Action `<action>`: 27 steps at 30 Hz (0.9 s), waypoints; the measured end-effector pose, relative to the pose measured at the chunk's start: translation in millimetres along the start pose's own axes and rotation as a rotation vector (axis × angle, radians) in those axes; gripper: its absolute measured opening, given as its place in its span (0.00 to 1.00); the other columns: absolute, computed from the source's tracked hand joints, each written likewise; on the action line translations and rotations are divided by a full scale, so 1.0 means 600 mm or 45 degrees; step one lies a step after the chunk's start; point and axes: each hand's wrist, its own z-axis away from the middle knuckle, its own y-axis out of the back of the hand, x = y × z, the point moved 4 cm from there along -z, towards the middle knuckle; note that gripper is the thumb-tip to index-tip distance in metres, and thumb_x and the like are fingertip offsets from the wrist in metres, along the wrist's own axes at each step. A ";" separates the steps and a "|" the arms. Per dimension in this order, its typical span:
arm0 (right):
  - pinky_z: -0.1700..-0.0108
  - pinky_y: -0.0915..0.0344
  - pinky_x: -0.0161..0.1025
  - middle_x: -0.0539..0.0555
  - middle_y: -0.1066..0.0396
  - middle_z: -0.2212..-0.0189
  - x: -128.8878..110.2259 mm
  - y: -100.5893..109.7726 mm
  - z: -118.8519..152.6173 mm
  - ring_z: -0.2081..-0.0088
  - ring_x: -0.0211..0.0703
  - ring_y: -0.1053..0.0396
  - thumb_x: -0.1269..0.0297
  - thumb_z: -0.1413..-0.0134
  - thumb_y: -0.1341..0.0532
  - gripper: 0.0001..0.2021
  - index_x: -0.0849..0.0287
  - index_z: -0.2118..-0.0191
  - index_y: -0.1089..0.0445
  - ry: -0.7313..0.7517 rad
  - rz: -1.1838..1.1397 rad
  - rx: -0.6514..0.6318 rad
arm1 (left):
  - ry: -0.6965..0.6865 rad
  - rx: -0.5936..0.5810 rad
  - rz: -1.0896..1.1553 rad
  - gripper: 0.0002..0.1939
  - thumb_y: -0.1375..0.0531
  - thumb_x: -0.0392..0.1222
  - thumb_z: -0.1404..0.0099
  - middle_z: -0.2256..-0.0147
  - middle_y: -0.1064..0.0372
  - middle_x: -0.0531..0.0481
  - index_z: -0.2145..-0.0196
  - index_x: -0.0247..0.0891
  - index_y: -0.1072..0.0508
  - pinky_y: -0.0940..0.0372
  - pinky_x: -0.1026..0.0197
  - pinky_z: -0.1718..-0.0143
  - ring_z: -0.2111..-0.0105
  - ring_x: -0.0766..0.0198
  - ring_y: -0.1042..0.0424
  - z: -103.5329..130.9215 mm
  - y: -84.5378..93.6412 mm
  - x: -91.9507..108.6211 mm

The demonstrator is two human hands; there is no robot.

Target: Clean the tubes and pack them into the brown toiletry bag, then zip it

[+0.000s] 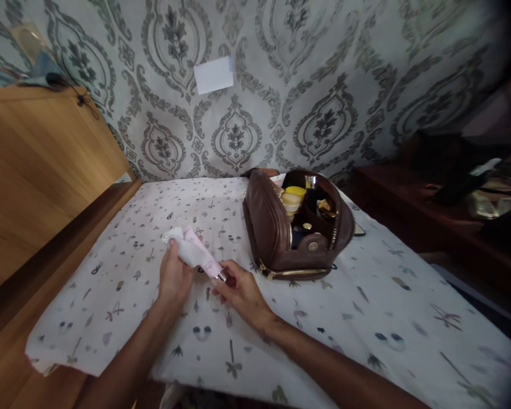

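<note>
Head view: a pale pink tube [207,260] was held between the two hands, above the near middle of the tabletop and left of the brown bag. Its long axis was slanted, with the flat end pointed away and to the left, and the silver cap [221,276] pointed nearer and to the right. By the right hand [247,293] the cap end was reached most closely; its fingers were pinched at the cap, so no gap was left there. By the left hand [175,276] a crumpled white sheet [184,247] was grasped, pressed against the tube's left side; whether it was tissue or cloth could not be told. The left fingers were closed around the sheet and tube together, partly hidden behind them.

Beneath both hands, the cloth-covered tabletop [132,278] was spread with small printed motifs. To the right, just beyond the right hand and apart from it, the brown bag [260,213] was stood with its top unzipped; among its contents a yellow-lidded jar [295,194] was seen. Behind, the room was closed off by a patterned wall [272,108], to which a white card [214,75] was fixed. On the left, the tabletop was flanked by a wooden panel [38,170].
</note>
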 end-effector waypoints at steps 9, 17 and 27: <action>0.75 0.36 0.33 0.47 0.28 0.73 -0.019 0.007 0.007 0.73 0.38 0.31 0.56 0.46 0.35 0.12 0.55 0.60 0.35 0.099 0.005 0.121 | 0.055 -0.209 -0.298 0.22 0.35 0.60 0.39 0.71 0.26 0.49 0.62 0.36 0.26 0.30 0.59 0.66 0.69 0.58 0.24 0.049 0.000 -0.067; 0.72 0.37 0.34 0.46 0.30 0.72 -0.033 0.018 -0.001 0.74 0.38 0.33 0.51 0.50 0.31 0.17 0.55 0.62 0.35 0.090 -0.067 0.213 | 0.152 -0.415 -0.375 0.18 0.29 0.53 0.48 0.75 0.32 0.55 0.71 0.38 0.28 0.38 0.64 0.71 0.74 0.66 0.34 0.072 -0.007 -0.081; 0.59 0.33 0.37 0.51 0.29 0.58 -0.038 0.010 0.018 0.63 0.42 0.30 0.67 0.46 0.33 0.20 0.53 0.47 0.32 0.371 0.826 0.108 | 0.194 -0.211 -0.253 0.20 0.27 0.49 0.52 0.71 0.26 0.50 0.65 0.36 0.25 0.29 0.60 0.68 0.70 0.59 0.26 0.045 -0.022 -0.037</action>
